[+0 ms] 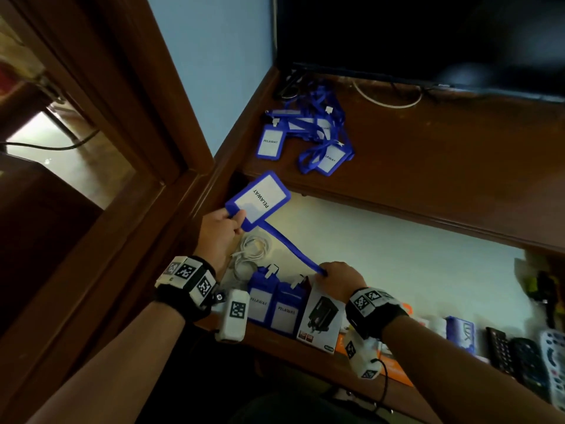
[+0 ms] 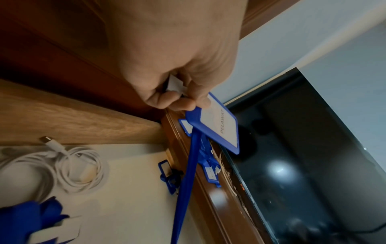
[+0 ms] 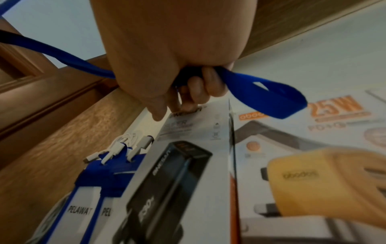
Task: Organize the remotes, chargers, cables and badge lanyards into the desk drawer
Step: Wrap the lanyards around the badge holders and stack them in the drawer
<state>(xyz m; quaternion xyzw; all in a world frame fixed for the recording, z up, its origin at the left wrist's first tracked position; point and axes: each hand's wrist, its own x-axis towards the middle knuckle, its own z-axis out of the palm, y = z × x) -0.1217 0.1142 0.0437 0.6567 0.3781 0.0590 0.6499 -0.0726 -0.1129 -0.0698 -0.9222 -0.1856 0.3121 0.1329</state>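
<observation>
Head view: above the open drawer (image 1: 397,240), left hand (image 1: 218,228) pinches the badge holder (image 1: 258,198); right hand (image 1: 337,276) grips its limp strap (image 1: 290,249). Light, floppy; best held at both ends.

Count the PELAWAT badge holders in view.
At least 6: one held by the left hand, two standing in the drawer, three on the desk; the tangled pile may hide more.

Head camera looks steeply down over both forearms into the open cream-lined wooden drawer (image 1: 382,240), taking in the brown desktop above. Left wrist camera peers close along the left hand (image 2: 177,66) toward the dark screen. Right wrist camera hugs the drawer floor. All three share the blue fabric lanyard strap (image 1: 293,249).
</observation>
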